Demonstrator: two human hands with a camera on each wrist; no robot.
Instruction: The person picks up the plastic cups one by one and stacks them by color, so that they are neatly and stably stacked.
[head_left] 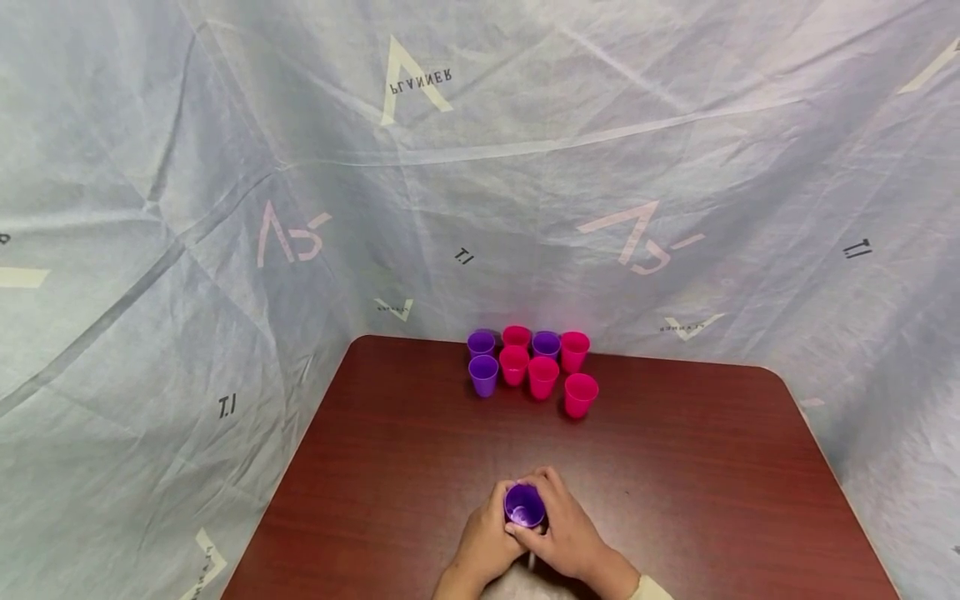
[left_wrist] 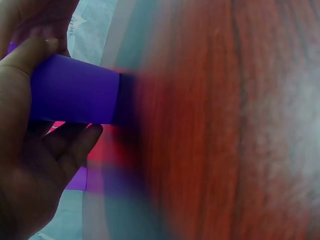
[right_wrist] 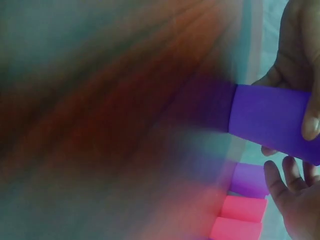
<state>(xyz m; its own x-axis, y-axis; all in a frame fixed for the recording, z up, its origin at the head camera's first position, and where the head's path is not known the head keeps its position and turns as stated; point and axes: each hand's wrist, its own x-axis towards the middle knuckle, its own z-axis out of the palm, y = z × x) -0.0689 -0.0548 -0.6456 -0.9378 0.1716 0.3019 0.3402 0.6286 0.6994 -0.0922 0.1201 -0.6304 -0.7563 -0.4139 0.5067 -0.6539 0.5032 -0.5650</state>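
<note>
A purple cup [head_left: 524,506] is upright near the table's front, between both hands, with its mouth facing up. My left hand [head_left: 486,533] grips its side, the thumb laid across the near wall and the fingers round the far side in the left wrist view. My right hand [head_left: 567,533] curls round the cup's right side and rim. In the right wrist view, the fingers [right_wrist: 280,187] of the right hand are by the upper part of the cup [right_wrist: 270,117]. Whether the cup's base touches the tabletop, I cannot tell.
On the brown table [head_left: 375,492], several purple and pink cups stand upright in two uneven rows at the far edge. A pink cup [head_left: 580,395] stands foremost on the right; a purple cup [head_left: 483,376] is at the left. Grey printed sheeting [head_left: 480,200] hangs behind and around.
</note>
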